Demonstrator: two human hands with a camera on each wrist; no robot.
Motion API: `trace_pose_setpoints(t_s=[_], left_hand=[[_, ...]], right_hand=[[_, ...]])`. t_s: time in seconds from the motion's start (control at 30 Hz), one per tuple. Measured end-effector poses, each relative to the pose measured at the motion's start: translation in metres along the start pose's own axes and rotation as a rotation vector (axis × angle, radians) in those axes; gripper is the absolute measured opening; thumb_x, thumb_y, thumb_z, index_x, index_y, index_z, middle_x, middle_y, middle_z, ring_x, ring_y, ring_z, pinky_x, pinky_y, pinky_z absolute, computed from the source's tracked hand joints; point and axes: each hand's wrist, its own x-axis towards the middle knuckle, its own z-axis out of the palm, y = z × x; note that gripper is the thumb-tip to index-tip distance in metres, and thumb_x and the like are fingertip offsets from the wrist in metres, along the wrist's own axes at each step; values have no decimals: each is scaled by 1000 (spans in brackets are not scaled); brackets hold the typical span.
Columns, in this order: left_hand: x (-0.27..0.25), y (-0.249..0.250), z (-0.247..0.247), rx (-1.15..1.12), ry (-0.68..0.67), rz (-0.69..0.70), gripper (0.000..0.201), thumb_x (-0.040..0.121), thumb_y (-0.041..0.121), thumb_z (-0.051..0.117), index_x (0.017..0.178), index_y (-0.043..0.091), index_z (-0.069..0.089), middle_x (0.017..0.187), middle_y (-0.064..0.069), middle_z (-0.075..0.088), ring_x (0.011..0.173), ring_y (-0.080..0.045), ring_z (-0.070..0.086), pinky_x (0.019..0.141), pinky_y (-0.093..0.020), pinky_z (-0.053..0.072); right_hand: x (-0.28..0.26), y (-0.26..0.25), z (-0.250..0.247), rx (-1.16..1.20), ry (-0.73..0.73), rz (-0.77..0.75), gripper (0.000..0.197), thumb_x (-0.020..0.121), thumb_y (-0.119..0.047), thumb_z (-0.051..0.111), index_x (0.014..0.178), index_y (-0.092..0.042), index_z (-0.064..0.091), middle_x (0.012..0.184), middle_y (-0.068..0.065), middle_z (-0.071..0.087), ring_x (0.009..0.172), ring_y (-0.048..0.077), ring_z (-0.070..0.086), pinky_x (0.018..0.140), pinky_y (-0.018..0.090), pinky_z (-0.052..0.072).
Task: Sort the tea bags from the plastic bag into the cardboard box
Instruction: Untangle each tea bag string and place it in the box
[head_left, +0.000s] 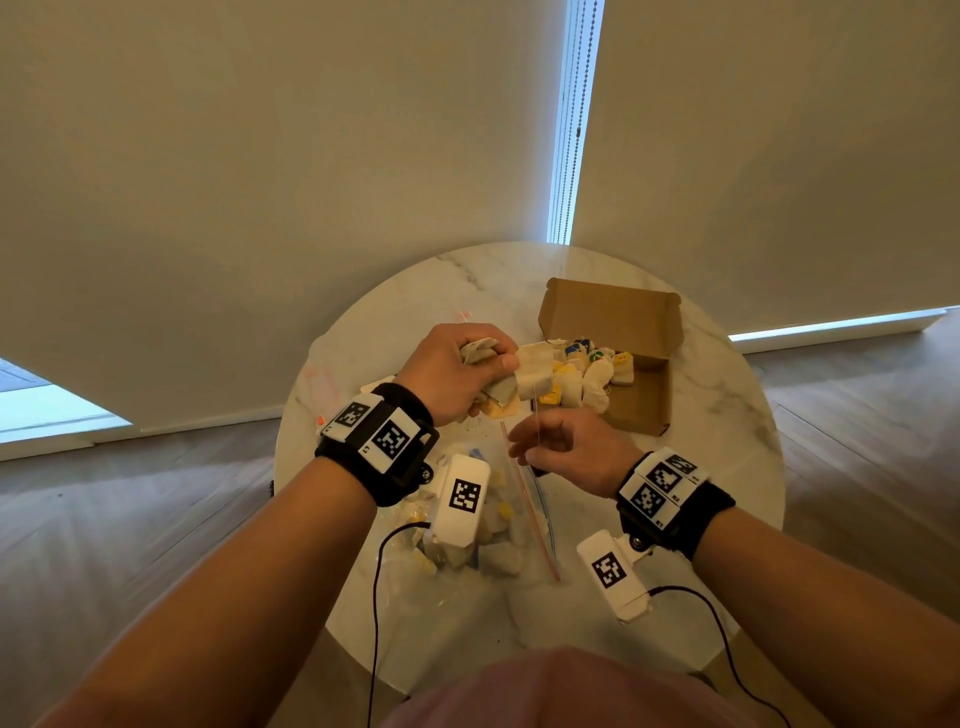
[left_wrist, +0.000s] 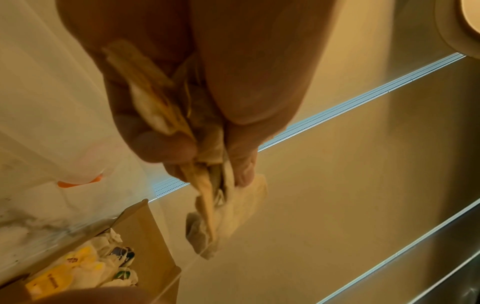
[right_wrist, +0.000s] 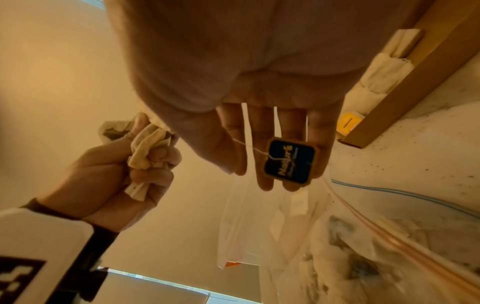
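Left hand (head_left: 451, 372) at frame centre, clenched round a bunch of tea bags (head_left: 524, 375), one bag jutting right past the knuckles, over the near edge of the box (head_left: 644, 405). Right hand (head_left: 566, 451) just below, fingers loosely curled, blue tag (right_wrist: 290, 161) against the fingers (right_wrist: 265, 148), string up to the bunch. Plastic bag (head_left: 498, 540) lower centre, on the table (head_left: 727, 415).

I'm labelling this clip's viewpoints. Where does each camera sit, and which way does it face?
Head: worn on the head, facing forward and down at the marble table; both forearms show.
Left wrist: looks along the left hand gripping tea bags.
Right wrist: looks along the right hand, a blue tag against its fingers; the left hand also shows.
Shared: all three show the cardboard box and the gripped tea bags.
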Motion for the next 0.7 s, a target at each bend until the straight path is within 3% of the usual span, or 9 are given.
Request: trace_pose_setpoints(t_s=[0.13,0.27,0.4,0.5,0.57,0.7], left_hand=[[0,1,-1,4,-15,8,10,93,8,64,85,8,69,71,-6,61,47,-15,53,41,-24,46],[1,1,-1,0,-19,16,12,93,8,64,83,12,69,71,-6,61,46,-14,52,41,-25,46],[1,1,-2,-4,-19,20,17,94,9,64,80,18,69,71,-3,62,47,-14,54,42,-25,47],[0,2,-2,-18,-16,20,18,94,8,64,79,18,69,69,-1,61,46,-11,53,41,-24,46],[0,2,-2,-25,-21,21,17,93,8,64,80,17,69,68,1,61,46,-11,53,41,-24,45],[-2,3,-3,-36,-59,30,13,92,7,65,82,14,69,67,3,61,47,-14,54,42,-25,46]], right_hand=[[-4,4,-1,-44,-28,50,28,89,8,55,108,-10,63,99,11,72,90,19,70,72,19,54],[-7,9,0,-69,-49,97,29,93,10,46,111,-7,61,93,11,72,79,10,70,67,19,55],[-7,11,3,-34,-14,119,25,95,9,44,110,-6,56,93,17,72,75,16,71,64,22,56],[-6,13,5,31,33,151,13,94,5,53,98,-6,56,89,20,72,72,20,72,63,27,59],[-5,15,3,6,86,133,9,90,2,60,92,-6,63,82,15,73,68,17,71,64,29,59],[-1,17,-5,-248,213,-1,12,86,-9,70,94,-17,76,74,-12,67,64,9,60,63,22,51]])
